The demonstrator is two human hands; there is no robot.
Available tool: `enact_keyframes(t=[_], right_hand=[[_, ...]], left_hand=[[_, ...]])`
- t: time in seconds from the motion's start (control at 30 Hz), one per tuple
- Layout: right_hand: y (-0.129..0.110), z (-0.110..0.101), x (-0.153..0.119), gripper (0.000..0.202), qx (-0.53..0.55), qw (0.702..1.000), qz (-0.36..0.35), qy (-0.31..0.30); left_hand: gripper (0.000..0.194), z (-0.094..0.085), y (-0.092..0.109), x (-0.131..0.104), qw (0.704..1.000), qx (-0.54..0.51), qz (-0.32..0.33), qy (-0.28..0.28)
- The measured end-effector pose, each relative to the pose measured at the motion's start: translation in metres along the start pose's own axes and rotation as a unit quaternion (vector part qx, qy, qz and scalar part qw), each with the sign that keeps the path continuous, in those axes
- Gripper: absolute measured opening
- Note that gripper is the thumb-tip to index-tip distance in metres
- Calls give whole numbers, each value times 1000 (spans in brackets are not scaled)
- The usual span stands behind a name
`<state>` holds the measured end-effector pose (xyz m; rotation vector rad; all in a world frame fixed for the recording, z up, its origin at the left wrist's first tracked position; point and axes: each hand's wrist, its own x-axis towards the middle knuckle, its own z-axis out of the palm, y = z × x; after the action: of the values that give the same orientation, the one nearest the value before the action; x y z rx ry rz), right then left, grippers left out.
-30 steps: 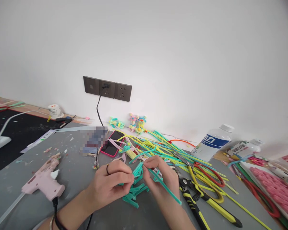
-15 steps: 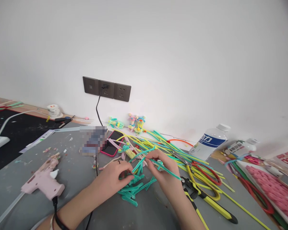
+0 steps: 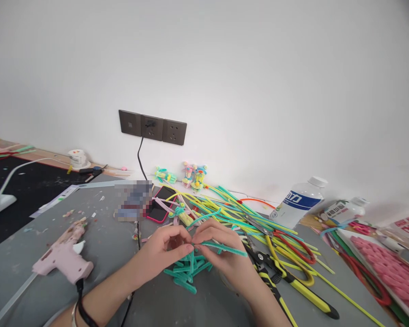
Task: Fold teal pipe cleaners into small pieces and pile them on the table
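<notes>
My right hand [image 3: 218, 243] pinches a teal pipe cleaner [image 3: 228, 249], whose free length points right. Its other end lies between the fingertips of both hands, where my left hand [image 3: 172, 243] is also closed on it. Their fingertips touch and hide that end. Below and behind the hands is a heap of short, folded teal pipe cleaner pieces [image 3: 184, 277]. Just beyond lies a teal, yellow and pink pipe cleaner figure [image 3: 180, 213]. Long yellow and teal pipe cleaners [image 3: 225, 200] spread out behind my right hand.
On the left lies a pink glue gun [image 3: 64, 256] with a black cord. A pink-edged phone [image 3: 162, 206] lies behind my left hand. Yellow-black pliers [image 3: 293, 281] and orange-handled scissors [image 3: 303, 247] are to the right. A bottle [image 3: 298, 202] and small figures [image 3: 199, 175] stand by the wall.
My two hands have come together, fingertips meeting. My right hand has moved down and left with the teal pipe cleaner, and my left hand slightly right.
</notes>
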<state>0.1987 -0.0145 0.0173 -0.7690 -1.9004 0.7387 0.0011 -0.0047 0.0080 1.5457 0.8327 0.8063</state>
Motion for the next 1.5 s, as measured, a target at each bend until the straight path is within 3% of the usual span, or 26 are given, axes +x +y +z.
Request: enact_keyframes(t=[0.5,0.73,1.07,1.5], right_hand=[[-6,0,2,12,46,998,36,4],[-6,2,1,6,46,998,13,30],[-8,5,-5,12,-34,999,-10,-5],[-4,28,-7,16,-65,995,-46,63]], left_hand=[[31,-1,-4,-2,995,-91,-7,-40],[31,-4,-7,-2,997,-73,13,10],[32,-4,-1,-2,995,-71,33,68],[42,1,-2,0,973,-202,-19,112]])
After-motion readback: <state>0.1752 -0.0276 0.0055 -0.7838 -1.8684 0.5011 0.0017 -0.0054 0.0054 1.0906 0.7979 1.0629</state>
